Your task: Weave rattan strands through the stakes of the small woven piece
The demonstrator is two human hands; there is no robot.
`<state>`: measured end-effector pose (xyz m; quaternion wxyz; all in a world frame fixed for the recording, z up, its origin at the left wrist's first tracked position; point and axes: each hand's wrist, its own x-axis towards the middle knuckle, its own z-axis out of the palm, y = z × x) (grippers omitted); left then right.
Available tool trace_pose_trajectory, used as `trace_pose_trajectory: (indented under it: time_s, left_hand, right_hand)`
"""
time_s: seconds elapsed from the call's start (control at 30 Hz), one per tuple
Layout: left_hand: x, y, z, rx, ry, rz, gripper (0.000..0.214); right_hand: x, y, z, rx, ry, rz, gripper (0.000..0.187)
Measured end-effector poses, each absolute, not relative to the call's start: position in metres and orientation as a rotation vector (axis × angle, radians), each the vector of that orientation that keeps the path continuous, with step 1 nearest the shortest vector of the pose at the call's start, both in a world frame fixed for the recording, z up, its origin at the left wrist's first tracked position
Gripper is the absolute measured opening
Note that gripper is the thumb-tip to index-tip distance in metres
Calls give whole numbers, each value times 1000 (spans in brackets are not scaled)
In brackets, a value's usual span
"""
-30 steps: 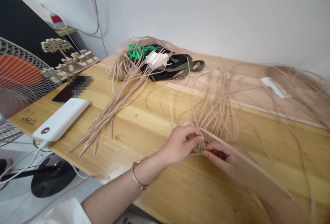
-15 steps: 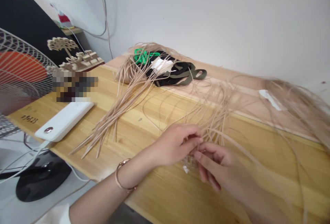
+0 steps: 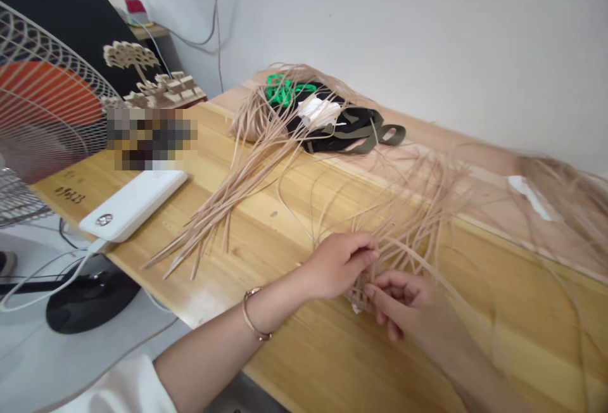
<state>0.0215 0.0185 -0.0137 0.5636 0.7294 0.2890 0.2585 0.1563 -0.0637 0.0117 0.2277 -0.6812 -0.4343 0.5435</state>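
A small woven piece of tan rattan strips lies at the table's front middle, its long loose strips fanning out behind and to the right. My left hand, a bracelet on its wrist, closes over the left and upper side of the weave. From the right, my right hand pinches at the weave with thumb and forefinger, its other fingers curled. A scrap of white shows at the lower edge of the woven part. My fingers hide much of the weave.
A bundle of loose strips lies to the left, reaching a black bag with green cord. Further left are a white power bank, a fan and a wooden tree model. Another strip bundle lies right.
The view has shifted, so the table items appear further right. My hands have moved slightly apart, showing more of the weave between them.
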Motion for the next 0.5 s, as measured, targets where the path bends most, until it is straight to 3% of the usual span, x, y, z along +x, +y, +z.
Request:
trace_pose_trajectory:
  time_s: [0.5]
  left_hand:
    - [9,26,-3,1721,484,493,9]
  right_hand:
    - [174,-76,15,-1841,-1702,1319,19]
